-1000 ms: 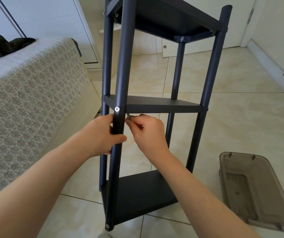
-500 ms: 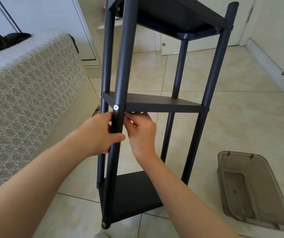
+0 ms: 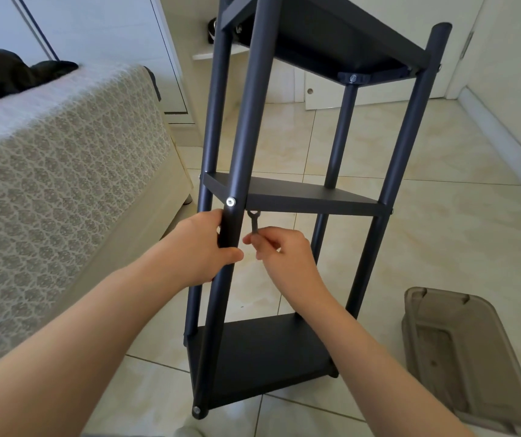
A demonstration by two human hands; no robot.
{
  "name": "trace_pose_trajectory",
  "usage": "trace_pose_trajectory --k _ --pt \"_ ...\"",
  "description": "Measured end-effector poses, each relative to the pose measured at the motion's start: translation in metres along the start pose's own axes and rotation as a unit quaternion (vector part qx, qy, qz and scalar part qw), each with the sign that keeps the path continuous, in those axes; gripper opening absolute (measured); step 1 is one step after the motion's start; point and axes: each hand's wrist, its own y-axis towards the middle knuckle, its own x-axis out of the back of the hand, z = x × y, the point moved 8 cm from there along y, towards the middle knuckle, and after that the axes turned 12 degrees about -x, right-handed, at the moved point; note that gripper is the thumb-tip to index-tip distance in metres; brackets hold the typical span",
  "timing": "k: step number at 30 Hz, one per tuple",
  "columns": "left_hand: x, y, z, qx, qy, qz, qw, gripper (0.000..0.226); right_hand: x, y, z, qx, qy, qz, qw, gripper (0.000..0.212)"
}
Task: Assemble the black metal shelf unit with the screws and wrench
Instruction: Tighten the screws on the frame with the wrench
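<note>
Standing upright on the tiled floor [image 3: 442,234], the black shelf unit [image 3: 405,146] has the person's left hand [image 3: 200,247] wrapped round its near post [image 3: 249,105], fingers clenched on it just below a silver screw [image 3: 230,202]. Right beside those fingers, the right hand [image 3: 284,258] pinches the lower end of a small flat wrench [image 3: 254,223]; its head points up, right at the underside of the middle shelf [image 3: 303,197]. Well off to the right of both hands, a brown plastic tray [image 3: 473,373] lies on the floor

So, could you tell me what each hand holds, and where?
Left hand grips the front post below its screw; right hand pinches the wrench by its lower end.
</note>
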Motion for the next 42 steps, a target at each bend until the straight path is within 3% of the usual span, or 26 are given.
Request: trace_pose_trajectory --k 9,13,42 --pt "0.002 -0.001 0.001 0.012 -0.008 0.002 1.0 0.059 0.006 -0.019 0.014 -0.012 -0.027 0.045 0.999 0.034" --pt "0.002 -0.001 -0.001 0.02 -0.011 -0.002 1.0 0.059 0.007 -0.018 0.022 -0.011 -0.056 0.051 0.997 0.03" --pt "0.0 0.002 0.004 0.013 -0.015 -0.002 1.0 0.057 0.009 -0.005 0.034 0.041 -0.108 -0.05 0.992 0.019"
